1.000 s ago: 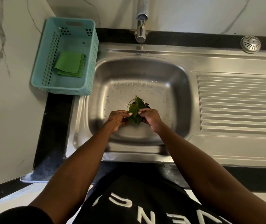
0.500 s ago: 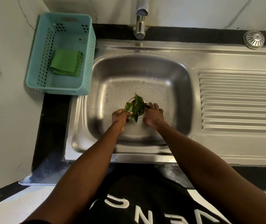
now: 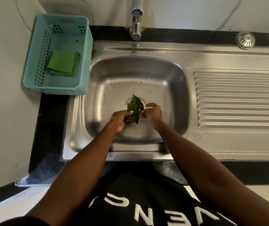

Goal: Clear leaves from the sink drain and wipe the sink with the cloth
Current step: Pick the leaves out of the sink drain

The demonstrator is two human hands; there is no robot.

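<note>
Dark green leaves (image 3: pixel 135 110) are bunched over the drain (image 3: pixel 141 101) at the bottom of the wet steel sink (image 3: pixel 176 88). My left hand (image 3: pixel 119 119) grips the bunch from the left, thumb on top. My right hand (image 3: pixel 153 113) pinches the leaves from the right, fingers curled at the drain's edge. Part of the drain ring shows behind the leaves. A folded green cloth (image 3: pixel 63 62) lies inside the teal basket (image 3: pixel 32 62) to the left of the sink.
A chrome tap (image 3: pixel 136 22) hangs over the back of the basin. A ribbed draining board (image 3: pixel 238 98) lies to the right, with a round metal strainer (image 3: pixel 245 40) on the black counter behind it. Marble wall runs along the left and back.
Both hands have gathered the leaves tighter over the drain; my right hand went from flat beside them to pinching them. The view has shifted slightly.
</note>
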